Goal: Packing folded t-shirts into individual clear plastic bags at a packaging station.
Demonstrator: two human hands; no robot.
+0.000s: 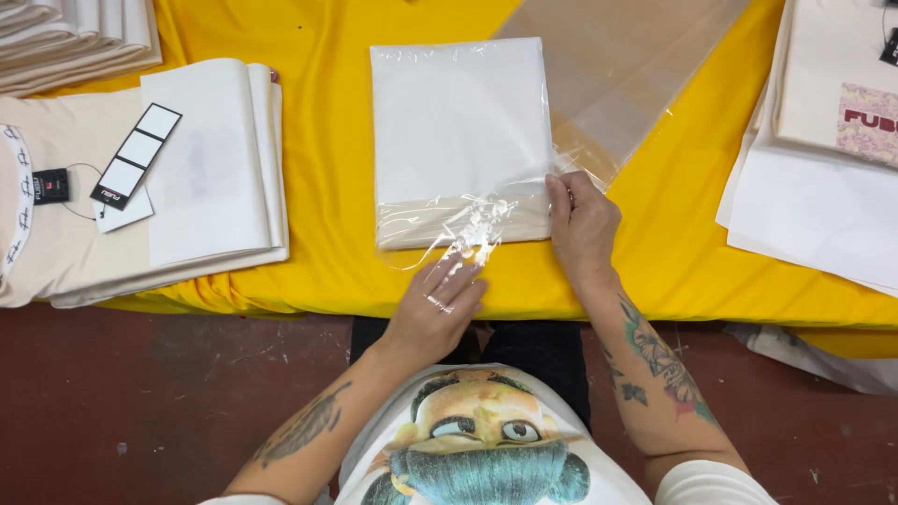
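Note:
A folded cream garment with a white sheet on top lies inside a clear plastic bag [458,131] on the yellow tablecloth [318,140]. My left hand [438,304] pinches the crinkled open flap of the bag at the near edge. My right hand [582,227] presses on the bag's near right corner, fingers resting on the plastic. The flap is bunched and glossy between the two hands.
A stack of folded cream shirts with white sheets and a hang tag [140,178] lies at the left. More folded fabric [65,37] is at the far left. Empty clear bags [617,75] lie behind the package. Folded shirts and white sheets [823,140] sit at the right.

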